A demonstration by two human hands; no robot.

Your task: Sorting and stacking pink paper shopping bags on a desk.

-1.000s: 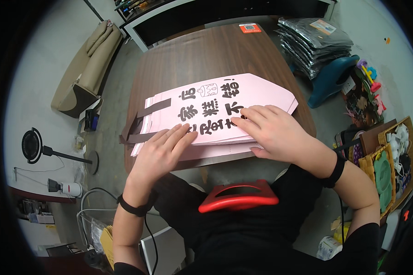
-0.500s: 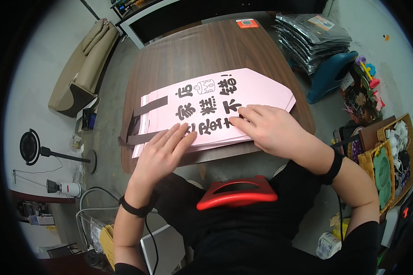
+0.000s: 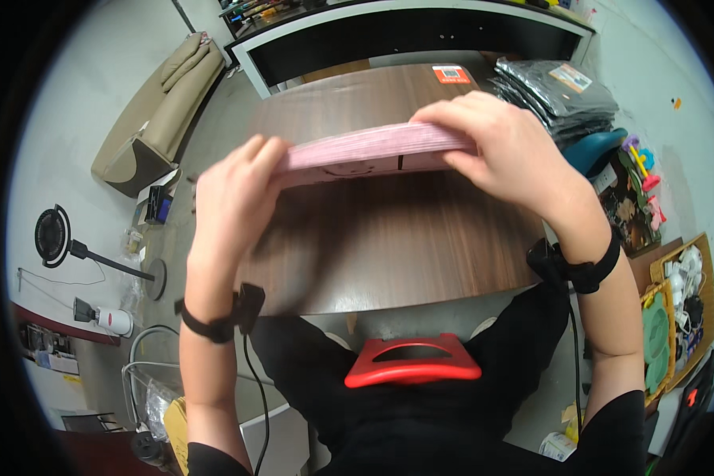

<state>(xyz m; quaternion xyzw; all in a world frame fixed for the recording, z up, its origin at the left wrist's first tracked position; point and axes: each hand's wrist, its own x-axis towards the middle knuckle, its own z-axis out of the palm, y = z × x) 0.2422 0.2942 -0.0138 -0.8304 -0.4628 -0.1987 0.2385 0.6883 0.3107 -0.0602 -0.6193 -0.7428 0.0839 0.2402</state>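
A stack of flat pink bags [image 3: 357,148] is held up on edge over the brown wood-grain table [image 3: 397,246], its layered edges turned upward. My left hand [image 3: 234,198] grips the stack's left end, fingers bent over the top. At the other end my right hand [image 3: 508,143] pinches the stack, fingers above and thumb on the near side. Part of the black print shows on the face toward me. Most of that face is foreshortened, and the brown strap handles are hidden.
An orange-red card [image 3: 451,74] lies at the table's far edge. Grey plastic-wrapped packages [image 3: 559,91] are piled at the far right, above a teal chair [image 3: 595,151]. Wicker baskets [image 3: 694,293] of small items stand at right. A red handled piece [image 3: 412,373] sits between my legs.
The stack has gone from lying flat on the table to being raised on edge. Both hands have shifted from resting on its top to gripping its two ends.
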